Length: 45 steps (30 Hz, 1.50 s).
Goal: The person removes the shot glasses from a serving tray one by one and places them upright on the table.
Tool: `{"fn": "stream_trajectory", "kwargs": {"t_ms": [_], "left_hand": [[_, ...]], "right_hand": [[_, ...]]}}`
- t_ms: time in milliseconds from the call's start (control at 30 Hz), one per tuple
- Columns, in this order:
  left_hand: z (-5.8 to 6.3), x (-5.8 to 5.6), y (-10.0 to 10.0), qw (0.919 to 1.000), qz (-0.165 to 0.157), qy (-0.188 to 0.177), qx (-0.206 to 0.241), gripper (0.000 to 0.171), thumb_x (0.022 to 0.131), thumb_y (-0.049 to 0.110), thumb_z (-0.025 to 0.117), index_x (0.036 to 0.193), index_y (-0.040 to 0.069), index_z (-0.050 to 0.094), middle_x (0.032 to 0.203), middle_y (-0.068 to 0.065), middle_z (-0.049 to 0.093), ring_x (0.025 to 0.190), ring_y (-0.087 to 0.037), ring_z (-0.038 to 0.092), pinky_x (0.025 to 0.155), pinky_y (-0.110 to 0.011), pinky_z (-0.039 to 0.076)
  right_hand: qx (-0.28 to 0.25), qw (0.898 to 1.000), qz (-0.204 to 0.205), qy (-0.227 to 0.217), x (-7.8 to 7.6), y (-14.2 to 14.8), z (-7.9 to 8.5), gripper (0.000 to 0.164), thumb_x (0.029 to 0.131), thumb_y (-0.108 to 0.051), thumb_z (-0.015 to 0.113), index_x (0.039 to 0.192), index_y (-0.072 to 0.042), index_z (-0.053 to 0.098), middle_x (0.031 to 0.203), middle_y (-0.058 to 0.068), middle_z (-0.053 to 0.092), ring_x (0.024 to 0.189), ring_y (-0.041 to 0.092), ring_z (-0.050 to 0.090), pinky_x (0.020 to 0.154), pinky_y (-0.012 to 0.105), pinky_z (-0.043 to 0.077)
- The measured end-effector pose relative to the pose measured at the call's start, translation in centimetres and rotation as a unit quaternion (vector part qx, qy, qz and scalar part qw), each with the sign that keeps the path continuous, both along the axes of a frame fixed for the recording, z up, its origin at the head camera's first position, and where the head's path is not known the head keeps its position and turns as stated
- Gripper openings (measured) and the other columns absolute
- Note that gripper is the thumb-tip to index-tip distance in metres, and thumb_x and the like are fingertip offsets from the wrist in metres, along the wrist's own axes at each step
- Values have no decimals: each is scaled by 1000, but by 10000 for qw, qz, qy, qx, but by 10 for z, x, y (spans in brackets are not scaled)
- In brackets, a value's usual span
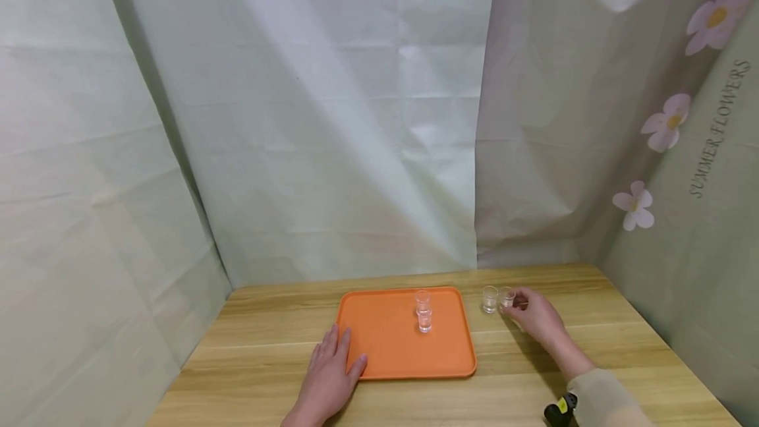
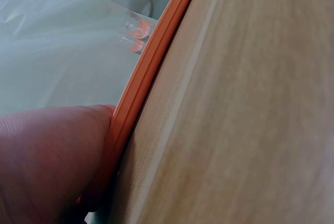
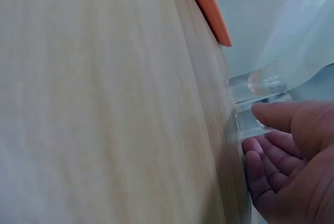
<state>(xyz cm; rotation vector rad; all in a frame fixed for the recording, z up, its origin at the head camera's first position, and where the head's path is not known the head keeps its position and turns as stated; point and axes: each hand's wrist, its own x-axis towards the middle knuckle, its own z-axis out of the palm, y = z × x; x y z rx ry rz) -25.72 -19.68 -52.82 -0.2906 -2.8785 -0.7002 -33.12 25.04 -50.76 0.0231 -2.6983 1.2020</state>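
Note:
My left hand (image 1: pixel 327 377) rests with straight fingers on the left edge of the orange tray (image 1: pixel 385 341). Toward the tray's right side stand two clear shot glasses, a rear one (image 1: pixel 422 298) and a front one (image 1: pixel 424 323). To the right of the tray, my right hand (image 1: pixel 536 316) pinches another shot glass (image 1: pixel 506 296) between thumb and fingers, low at the table. Directly left of that glass stands one more shot glass (image 1: pixel 489 300), also seen in the right wrist view. Part of the pinched glass (image 3: pixel 248 120) is hidden behind my thumb.
The wooden table (image 1: pixel 267 335) carries the tray and glasses. Pale curtains (image 1: pixel 332 150) hang behind and at both sides, the right one printed with flowers. A small black object with a yellow mark (image 1: pixel 560 408) sits at my right cuff.

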Motion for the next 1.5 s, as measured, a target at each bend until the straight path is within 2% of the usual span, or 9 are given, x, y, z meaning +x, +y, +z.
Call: {"fn": "stream_trajectory", "kwargs": {"t_ms": [300,500,733,833,1000,1167,1333,1500], "left_hand": [[-2,0,-1,10000,-20,35,5,72,111,43,67,161,-7,50,171,-36,32,160,-53,29,127,-71,24],[-3,-2,-2,10000,-1,35,-73,73,111,44,67,161,-6,50,172,-35,32,161,-52,29,128,-69,24],[-1,-3,-1,10000,15,23,-83,73,111,44,67,162,-6,50,172,-35,32,161,-52,28,129,-69,23],[-1,-2,0,10000,25,-5,-68,73,112,44,67,162,-6,49,172,-35,31,161,-52,28,129,-69,23],[0,-1,0,10000,36,-12,-45,72,111,43,67,161,-6,50,172,-36,32,161,-53,29,128,-70,24],[1,-1,0,10000,44,13,-78,72,111,43,67,161,-6,50,172,-35,32,161,-52,29,128,-69,24],[0,-2,-1,10000,34,38,-79,73,111,43,68,161,-6,50,171,-36,33,160,-52,30,128,-69,25],[-2,-2,0,9999,46,64,-63,72,111,43,68,161,-5,51,171,-36,33,160,-52,30,128,-69,25]], "right_hand": [[-449,9985,254,173,12,2,-3,58,102,-14,82,146,14,57,135,36,66,118,51,71,97,58,61],[-286,9995,126,51,24,1,2,66,104,-20,80,155,11,50,144,33,63,121,46,72,93,51,61],[-201,9993,182,258,36,-5,16,65,104,-21,81,153,12,52,144,33,63,123,48,70,96,58,61],[-156,9991,68,399,42,-13,22,60,104,-20,81,148,12,55,135,32,64,118,46,68,95,56,60],[26,9981,-174,597,51,-27,30,44,103,-18,81,132,8,62,115,20,65,104,33,66,89,49,55],[-137,9978,74,647,57,-42,35,37,101,-14,83,127,6,66,113,16,69,103,29,69,93,48,60],[-404,9961,406,676,58,-60,34,38,99,-12,86,129,4,68,121,16,70,108,29,72,97,49,61],[-520,9950,633,566,54,-80,34,43,96,-12,89,131,2,70,123,13,72,107,27,73,95,48,62]]}}
